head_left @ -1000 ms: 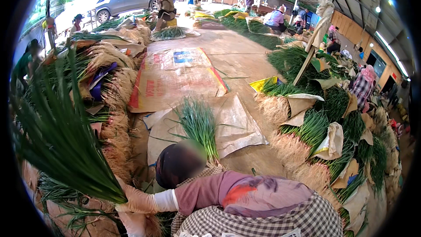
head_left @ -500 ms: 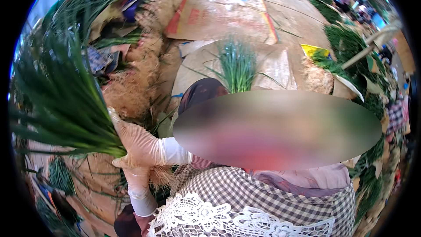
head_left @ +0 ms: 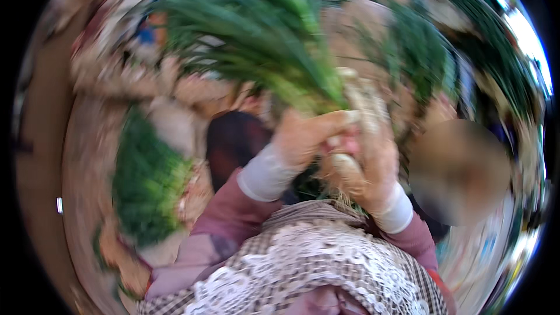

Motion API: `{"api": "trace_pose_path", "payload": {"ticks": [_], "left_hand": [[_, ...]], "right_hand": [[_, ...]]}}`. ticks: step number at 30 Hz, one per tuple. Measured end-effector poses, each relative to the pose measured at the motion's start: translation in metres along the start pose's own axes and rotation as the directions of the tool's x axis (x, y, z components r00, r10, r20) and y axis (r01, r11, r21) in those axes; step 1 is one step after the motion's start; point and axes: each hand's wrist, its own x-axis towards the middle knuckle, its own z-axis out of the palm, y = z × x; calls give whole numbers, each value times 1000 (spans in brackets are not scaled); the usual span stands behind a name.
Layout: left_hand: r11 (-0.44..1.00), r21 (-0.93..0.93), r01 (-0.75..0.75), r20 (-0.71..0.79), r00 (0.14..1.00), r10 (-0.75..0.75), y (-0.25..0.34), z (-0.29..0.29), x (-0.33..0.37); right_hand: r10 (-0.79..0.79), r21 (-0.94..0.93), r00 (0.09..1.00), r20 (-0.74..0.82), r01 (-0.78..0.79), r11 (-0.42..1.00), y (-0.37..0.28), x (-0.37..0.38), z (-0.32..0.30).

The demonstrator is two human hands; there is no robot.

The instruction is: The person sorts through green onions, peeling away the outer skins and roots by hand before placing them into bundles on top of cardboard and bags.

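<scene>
A large bunch of spring onions (head_left: 262, 41) is held in front of my chest, its long green leaves fanning toward the upper left. My left hand (head_left: 306, 134), in a pale glove with a white cuff, is closed round the lower stalks. Against the root end presses my right hand (head_left: 373, 151), gloved the same way, with its upper fingers along the bunch and its thumb below. Pinkish bulb ends show between the hands, and stringy roots hang under them. Motion blur smears the fingertips.
At the left lies another bunch of greens (head_left: 146, 181) with pale, rooty ends. More long greens (head_left: 423, 52) are heaped at the upper right. My dark-clad knee (head_left: 233, 146) rises beside my left forearm. A blurred-out oval covers part of the right side.
The view has swung round. The bunch, previously held out at the far left, is now at the centre before my chest, with a hand on either side of its lower end.
</scene>
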Motion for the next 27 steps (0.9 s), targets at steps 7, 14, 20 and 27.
{"api": "trace_pose_path", "payload": {"ticks": [7, 14, 20, 27], "left_hand": [[911, -194, -363, -248, 917, 313, 37, -64, -56], [887, 245, -391, -240, 862, 447, 92, -222, -121], [940, 97, -328, -543, 774, 326, 35, -355, -187], [900, -304, -314, -872, 471, -130, -150, -416, -184]], "right_hand": [[-146, 50, 940, 308, 138, 989, -50, 31, 60], [12, 364, 990, 141, -63, 929, -20, 82, 86], [307, 549, 933, 189, -359, 754, 26, 81, 114], [246, 332, 952, 182, -295, 896, 50, 73, 127]]}}
